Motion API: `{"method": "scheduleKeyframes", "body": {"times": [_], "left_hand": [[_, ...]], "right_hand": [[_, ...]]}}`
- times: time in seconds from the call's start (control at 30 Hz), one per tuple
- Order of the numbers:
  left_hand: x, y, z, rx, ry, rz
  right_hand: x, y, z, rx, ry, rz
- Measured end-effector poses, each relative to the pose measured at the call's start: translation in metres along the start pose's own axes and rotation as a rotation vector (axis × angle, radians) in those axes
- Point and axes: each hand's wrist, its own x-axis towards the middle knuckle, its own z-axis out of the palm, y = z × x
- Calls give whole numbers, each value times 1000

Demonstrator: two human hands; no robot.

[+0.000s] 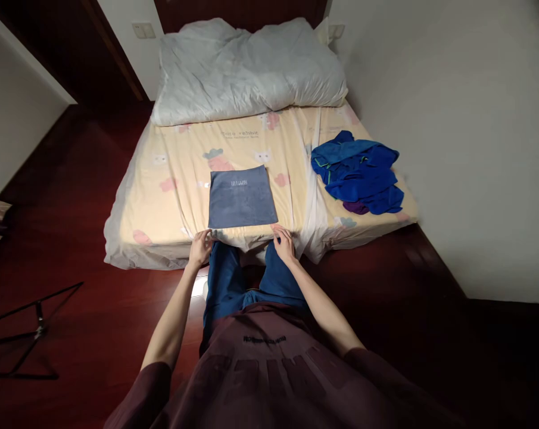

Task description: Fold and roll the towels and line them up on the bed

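Note:
A flat, blue-grey, roughly square cloth (242, 199) with small white lettering lies near the front edge of the bed (162, 205). My left hand (201, 246) is by its near left corner, fingers slightly bent and apart, fingertips close to the edge. At the near right corner is my right hand (284, 242), thumb and forefinger apart, the forefinger at the cloth's edge. Whether either hand touches the fabric is hard to tell. The cloth lies smooth, with no part lifted.
A crumpled pile of blue clothes (361, 173) lies on the bed's right side, with something purple beneath it. A bulky pale quilt (251, 74) lies across the head end. On the floor at left stand black tripod-like legs (39, 330). A white wall (452, 149) borders the right.

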Motion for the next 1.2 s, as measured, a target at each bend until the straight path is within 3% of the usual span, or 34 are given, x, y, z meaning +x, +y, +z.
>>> {"method": "scheduleKeyframes", "body": {"times": [0.17, 0.33, 0.43, 0.67, 0.97, 1.2], "left_hand": [[61, -15, 7, -42, -45, 191], [88, -30, 14, -13, -204, 318], [89, -36, 24, 23, -188, 334], [79, -45, 51, -29, -49, 232], [79, -44, 58, -72, 151, 56], [80, -42, 62, -12, 197, -33]], "right_hand": [[46, 10, 1, -60, -75, -29], [72, 28, 2, -61, -200, -125], [79, 36, 9, -40, -199, -134], [80, 43, 32, -55, -8, 23], [105, 48, 21, -29, -149, 92], [100, 47, 28, 16, -75, 100]]}}
